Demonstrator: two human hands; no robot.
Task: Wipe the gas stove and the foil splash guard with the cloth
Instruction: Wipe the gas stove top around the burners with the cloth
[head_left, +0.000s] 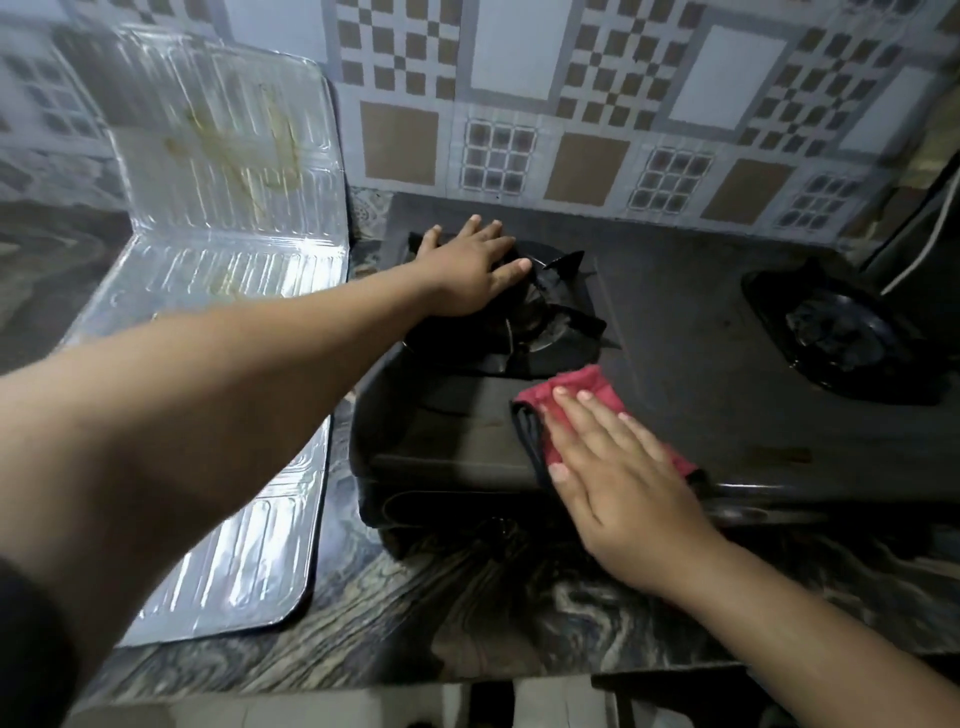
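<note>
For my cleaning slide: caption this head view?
Right hand presses red cloth on gas stove; left hand rests on burner grate.

Tiled kitchen corner, dimly lit

The back wall (597, 104) wore patterned tiles: brown and white checks, plain pale panels and small grey grids. Beneath it ran a dark desk (493, 613) of swirled, marble-like stone, its front edge catching a dull shine, with pale flooring (291, 712) just visible below
</note>
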